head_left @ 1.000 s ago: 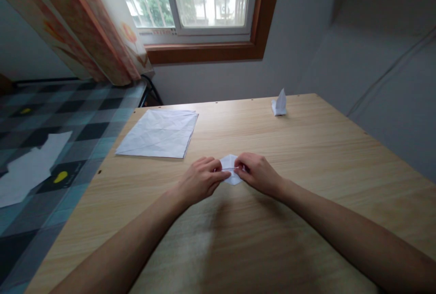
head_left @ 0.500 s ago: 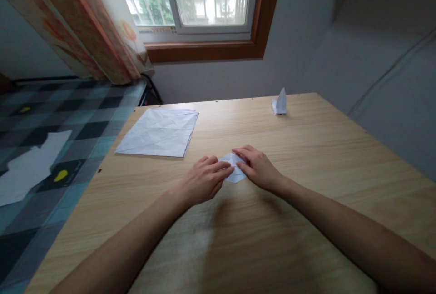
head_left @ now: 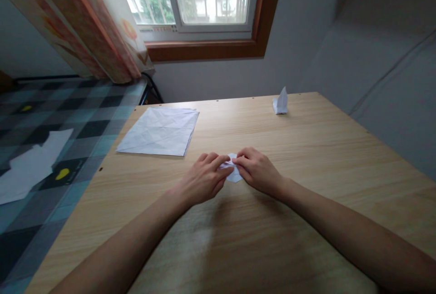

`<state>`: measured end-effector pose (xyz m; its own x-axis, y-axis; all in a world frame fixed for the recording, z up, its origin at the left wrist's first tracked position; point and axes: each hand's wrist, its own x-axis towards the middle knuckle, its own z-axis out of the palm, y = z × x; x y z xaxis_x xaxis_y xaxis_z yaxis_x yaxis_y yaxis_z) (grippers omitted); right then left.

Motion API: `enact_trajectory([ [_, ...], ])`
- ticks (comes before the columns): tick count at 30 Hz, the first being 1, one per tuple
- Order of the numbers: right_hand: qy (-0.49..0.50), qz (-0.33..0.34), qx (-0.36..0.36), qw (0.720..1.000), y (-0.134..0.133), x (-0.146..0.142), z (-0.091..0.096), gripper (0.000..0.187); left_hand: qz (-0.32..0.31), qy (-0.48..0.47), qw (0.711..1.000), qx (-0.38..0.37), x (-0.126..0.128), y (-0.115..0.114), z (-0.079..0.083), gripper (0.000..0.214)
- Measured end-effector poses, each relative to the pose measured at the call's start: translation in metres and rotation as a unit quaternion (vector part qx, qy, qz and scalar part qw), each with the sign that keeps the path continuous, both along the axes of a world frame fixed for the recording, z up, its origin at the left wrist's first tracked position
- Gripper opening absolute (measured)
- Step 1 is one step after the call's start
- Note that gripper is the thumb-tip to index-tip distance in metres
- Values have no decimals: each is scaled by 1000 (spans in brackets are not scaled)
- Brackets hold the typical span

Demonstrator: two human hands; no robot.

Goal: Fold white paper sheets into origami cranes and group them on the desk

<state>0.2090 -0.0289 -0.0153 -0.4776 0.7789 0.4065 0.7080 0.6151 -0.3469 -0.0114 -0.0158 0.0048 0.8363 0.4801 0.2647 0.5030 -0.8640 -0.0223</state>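
A small piece of folded white paper lies on the wooden table between my hands, partly covered by my fingers. My left hand grips its left side, thumb and fingers closed on a raised fold. From the right, my right hand pinches the paper near its middle, fingertips almost touching those of the left. The exact shape of the folds under my fingers is hidden.
A stack of creased white paper sheets rests at the table's back left. A folded paper figure stands upright near the back edge. White paper scraps lie on the checked bedspread left of the wooden table.
My right hand's fingers have drawn together into a pinch at the paper's middle. The left fingers have shifted slightly, and part of the paper now stands raised between them.
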Motion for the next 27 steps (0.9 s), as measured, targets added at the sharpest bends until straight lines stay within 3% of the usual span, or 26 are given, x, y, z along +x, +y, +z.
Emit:
enact_trajectory([
  [5,-16,-3,16,1000,-2,-1,4,18,-21,12,1000,-6,-1,1,1,31],
  [9,26,-17,-23,999,-4,-3,4,20,-14,-11,1000,0,-1,1,0,25],
  [14,77,-45,-62,994,-2,-3,4,9,1,-41,999,21,0,1,-1,21],
  [18,124,-67,-112,984,0,-4,4,16,25,-58,997,34,-2,2,-2,18],
  [22,112,-100,-125,981,-3,-9,7,12,59,-66,996,19,-3,3,-3,19],
  [27,104,-134,-153,974,-8,-16,9,43,114,-84,990,-19,-1,3,-4,23],
])
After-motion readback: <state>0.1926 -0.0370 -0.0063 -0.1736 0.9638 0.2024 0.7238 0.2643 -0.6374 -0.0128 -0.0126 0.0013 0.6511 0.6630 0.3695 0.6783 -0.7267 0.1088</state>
